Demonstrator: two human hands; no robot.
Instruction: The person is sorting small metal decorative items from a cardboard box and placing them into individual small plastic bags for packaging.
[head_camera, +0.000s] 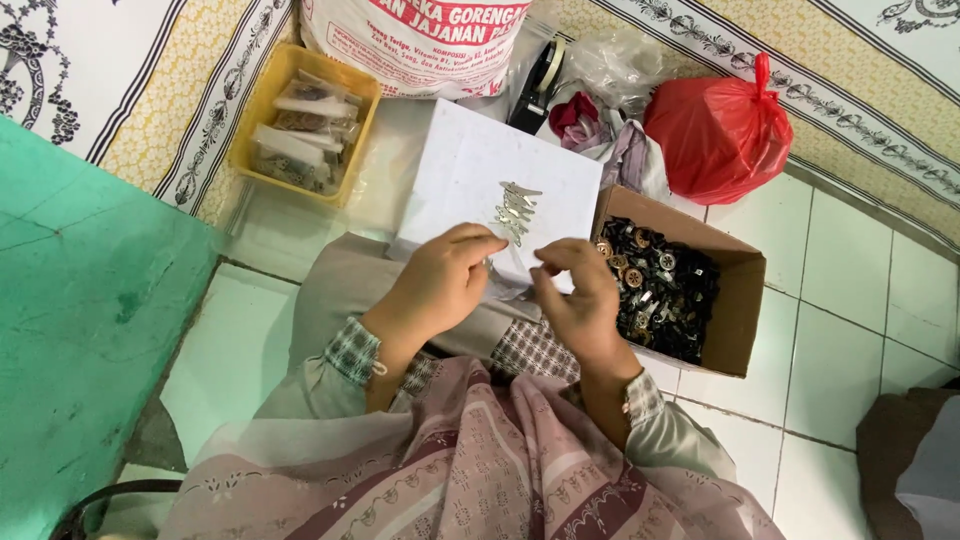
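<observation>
- Clear small plastic bag (508, 272), pinched between left hand (440, 285) and right hand (578, 300), over white box (470, 170).
- Silvery metal pieces (515, 208) on box, just beyond.
- Cardboard box of dark buttons (735, 300), right.
- Yellow tray (262, 100), far left.

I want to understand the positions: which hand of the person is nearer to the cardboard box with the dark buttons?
The right hand. It is beside the cardboard box, almost at its near-left edge. The left hand is farther away, on the other side of the right hand, over the white box.
</observation>
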